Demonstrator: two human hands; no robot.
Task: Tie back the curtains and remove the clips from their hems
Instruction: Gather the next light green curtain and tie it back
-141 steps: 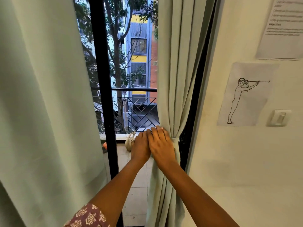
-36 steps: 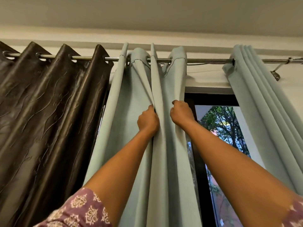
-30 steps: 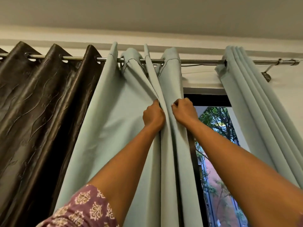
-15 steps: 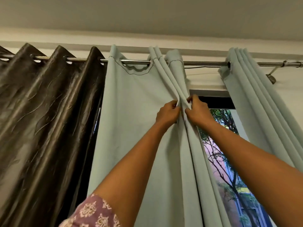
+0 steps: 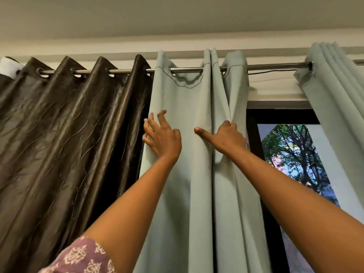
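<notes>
A pale green curtain hangs by eyelets from a metal rod in the middle of the head view. My right hand grips a bunch of its folds near the right edge, thumb stretched out to the left. My left hand reaches toward the curtain's left edge with fingers spread, touching the fabric where it meets a dark curtain. A second pale green curtain hangs gathered at the far right. No clips or tie-backs show in this upward view.
A dark brown embossed curtain fills the left on the same rod. A black window frame and glass with trees outside lie between the green curtains. The ceiling is close above.
My left hand let go of the folds and moved left to the green curtain's edge, fingers opening. My right hand stayed gripping the gathered folds. The leftmost panel of the curtain has spread flatter.
</notes>
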